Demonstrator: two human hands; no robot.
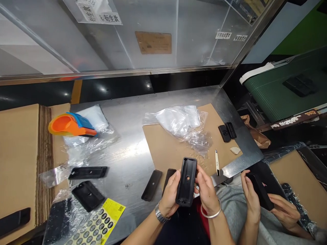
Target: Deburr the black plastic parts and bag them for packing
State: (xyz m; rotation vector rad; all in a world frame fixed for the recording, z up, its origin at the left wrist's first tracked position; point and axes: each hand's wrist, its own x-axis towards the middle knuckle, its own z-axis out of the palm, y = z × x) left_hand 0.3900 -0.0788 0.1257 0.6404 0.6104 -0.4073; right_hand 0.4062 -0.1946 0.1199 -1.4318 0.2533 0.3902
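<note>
The metal desk is partly covered by a cardboard sheet right of centre. Clear plastic is spread at left, and a yellow sticker sheet is laid at lower left.

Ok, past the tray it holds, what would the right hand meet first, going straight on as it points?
Past the tray, the right hand would probably meet the bag on the cardboard. Depth is unclear, so it might pass above.
</note>
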